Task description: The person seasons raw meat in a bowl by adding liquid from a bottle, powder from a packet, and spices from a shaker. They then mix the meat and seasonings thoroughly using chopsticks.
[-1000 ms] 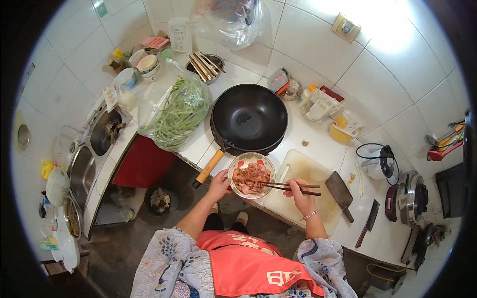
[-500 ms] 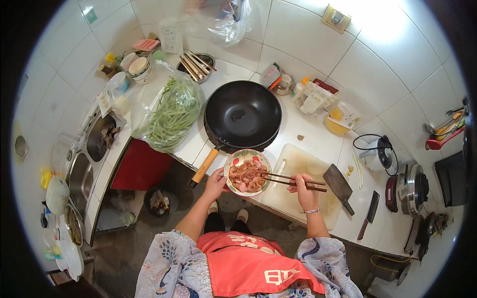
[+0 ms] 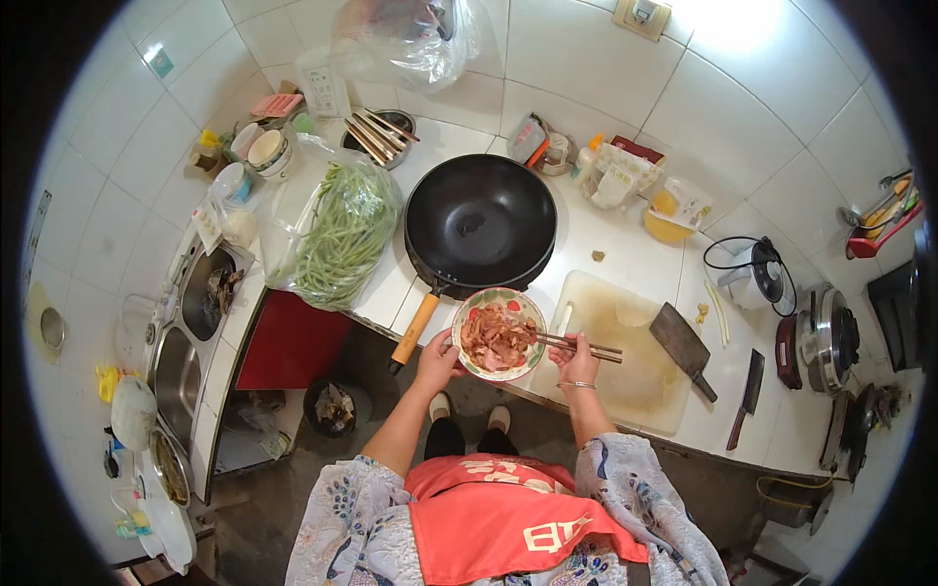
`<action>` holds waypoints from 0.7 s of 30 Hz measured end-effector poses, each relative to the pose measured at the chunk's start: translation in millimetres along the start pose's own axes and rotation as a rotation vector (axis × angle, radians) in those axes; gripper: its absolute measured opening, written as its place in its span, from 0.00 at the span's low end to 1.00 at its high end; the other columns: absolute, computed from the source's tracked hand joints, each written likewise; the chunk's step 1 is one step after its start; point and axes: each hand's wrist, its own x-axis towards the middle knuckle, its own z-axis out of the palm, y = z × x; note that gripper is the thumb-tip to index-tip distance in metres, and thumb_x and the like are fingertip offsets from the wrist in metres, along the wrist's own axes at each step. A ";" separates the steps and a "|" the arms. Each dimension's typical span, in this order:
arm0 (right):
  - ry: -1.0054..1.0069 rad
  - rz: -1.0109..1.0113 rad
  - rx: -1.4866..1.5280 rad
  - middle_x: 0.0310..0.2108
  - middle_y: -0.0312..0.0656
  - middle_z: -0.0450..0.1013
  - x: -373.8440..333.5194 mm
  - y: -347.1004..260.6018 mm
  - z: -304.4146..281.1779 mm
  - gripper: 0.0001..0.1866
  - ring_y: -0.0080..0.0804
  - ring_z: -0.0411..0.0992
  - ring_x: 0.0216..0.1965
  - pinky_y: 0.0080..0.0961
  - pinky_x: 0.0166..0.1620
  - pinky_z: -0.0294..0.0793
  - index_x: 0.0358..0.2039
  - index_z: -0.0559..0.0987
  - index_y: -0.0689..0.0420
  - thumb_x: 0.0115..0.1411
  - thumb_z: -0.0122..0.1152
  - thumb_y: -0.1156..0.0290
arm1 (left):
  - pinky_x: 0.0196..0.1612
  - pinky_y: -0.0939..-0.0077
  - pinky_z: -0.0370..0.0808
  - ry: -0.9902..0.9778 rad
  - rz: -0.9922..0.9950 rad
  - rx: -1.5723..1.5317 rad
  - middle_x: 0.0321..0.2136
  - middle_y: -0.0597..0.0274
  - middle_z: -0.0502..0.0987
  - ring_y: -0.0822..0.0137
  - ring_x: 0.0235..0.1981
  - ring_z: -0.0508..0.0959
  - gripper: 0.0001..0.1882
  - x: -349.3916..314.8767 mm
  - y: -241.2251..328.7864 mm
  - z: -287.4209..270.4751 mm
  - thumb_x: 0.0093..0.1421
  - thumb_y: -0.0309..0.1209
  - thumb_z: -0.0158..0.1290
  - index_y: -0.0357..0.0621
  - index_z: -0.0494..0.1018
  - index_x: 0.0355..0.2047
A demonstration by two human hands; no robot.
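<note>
My left hand (image 3: pixel 439 358) grips the left rim of a patterned bowl (image 3: pixel 476 365) in front of the wok. Sliced raw meat (image 3: pixel 498 337), reddish brown with sauce, fills the bowl. In my right hand (image 3: pixel 576 363) is a pair of dark chopsticks (image 3: pixel 604 353), their tips in the meat at the bowl's right side. Just beyond the bowl sits a black wok (image 3: pixel 481 208) with no food in it, its wooden handle (image 3: pixel 418 327) pointing toward me at the left. To the right of my right hand lies a pale cutting board (image 3: pixel 625 342).
A cleaver (image 3: pixel 681 339) rests across the board's right edge; a smaller knife (image 3: pixel 748 396) lies further right. Green beans (image 3: pixel 347 234) in a clear bag stand left of the wok. At the right are an electric kettle (image 3: pixel 757 276) and a steel cooker (image 3: pixel 831 327). A sink (image 3: pixel 177 376) is far left.
The bowl and both hands have shifted slightly right relative to the wok. My right hand has come closer to the bowl, with the chopsticks still in the meat.
</note>
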 end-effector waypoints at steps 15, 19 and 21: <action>-0.358 -0.059 -0.425 0.32 0.45 0.72 -30.5 -21.1 26.2 0.13 0.28 0.72 0.19 0.19 0.20 0.72 0.40 0.69 0.60 0.61 0.45 0.65 | 0.23 0.80 0.75 -0.057 -0.002 0.001 0.30 0.61 0.74 0.72 0.24 0.75 0.22 0.7 5.7 -0.4 0.58 0.25 0.42 0.43 0.56 0.54; -0.336 -0.210 -0.623 0.32 0.44 0.71 -40.5 -48.4 9.6 0.13 0.25 0.71 0.18 0.16 0.19 0.72 0.38 0.71 0.62 0.60 0.45 0.66 | 0.22 0.82 0.73 -0.042 -0.003 0.028 0.31 0.61 0.74 0.73 0.23 0.75 0.22 1.4 4.1 0.0 0.58 0.25 0.41 0.44 0.57 0.54; -0.234 -0.268 -0.627 0.29 0.44 0.71 -33.5 -44.5 8.7 0.13 0.25 0.71 0.17 0.17 0.20 0.72 0.38 0.71 0.63 0.60 0.45 0.66 | 0.22 0.82 0.73 -0.041 -0.011 0.026 0.31 0.61 0.74 0.73 0.23 0.75 0.22 1.6 2.8 -0.5 0.57 0.24 0.41 0.44 0.57 0.53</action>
